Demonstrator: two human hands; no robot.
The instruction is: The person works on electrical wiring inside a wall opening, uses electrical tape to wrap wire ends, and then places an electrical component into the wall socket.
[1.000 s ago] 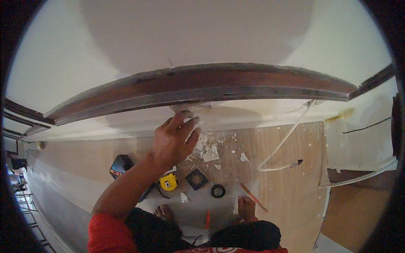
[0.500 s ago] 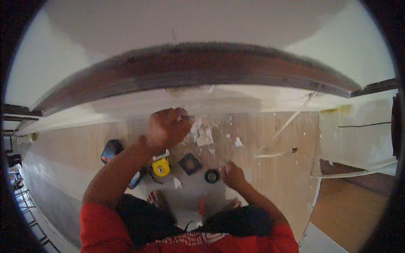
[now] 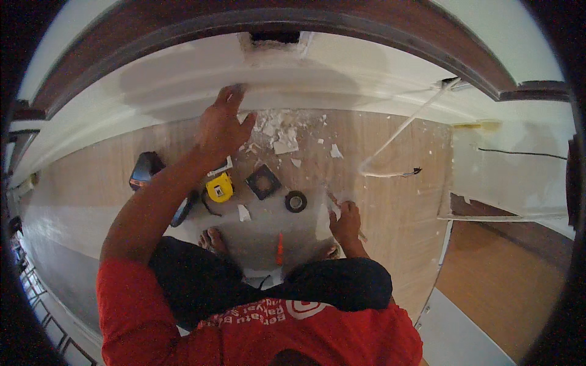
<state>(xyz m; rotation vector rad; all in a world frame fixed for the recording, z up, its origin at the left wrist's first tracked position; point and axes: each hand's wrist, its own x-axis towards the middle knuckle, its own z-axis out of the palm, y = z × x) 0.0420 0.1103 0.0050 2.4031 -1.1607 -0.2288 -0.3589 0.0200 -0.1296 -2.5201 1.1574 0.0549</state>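
Note:
My left hand (image 3: 224, 125) reaches forward over the floor toward the wall base. Its fingers are apart and nothing shows in it. Plaster debris (image 3: 282, 129) lies just right of it, below a rectangular hole (image 3: 274, 41) in the wall. My right hand (image 3: 347, 221) is low over the floor at the right, fingers curled on a thin, long strip (image 3: 332, 197) whose ends show on either side; its kind is unclear. Left of that hand are a roll of black tape (image 3: 295, 201) and a black square plate (image 3: 263, 182). A yellow tape measure (image 3: 220, 188) lies below my left forearm.
A dark wooden beam (image 3: 293, 18) crosses the wall above. At the right a white cable (image 3: 397, 137) hangs from a wall opening onto the floor. A dark power tool (image 3: 146, 171) lies left of my forearm, an orange-handled tool (image 3: 280, 249) between my feet.
My view has tipped downward, bringing the wall hole into sight. My left hand has gone from curled to spread. The right hand has lowered, and the thin strip now shows at it.

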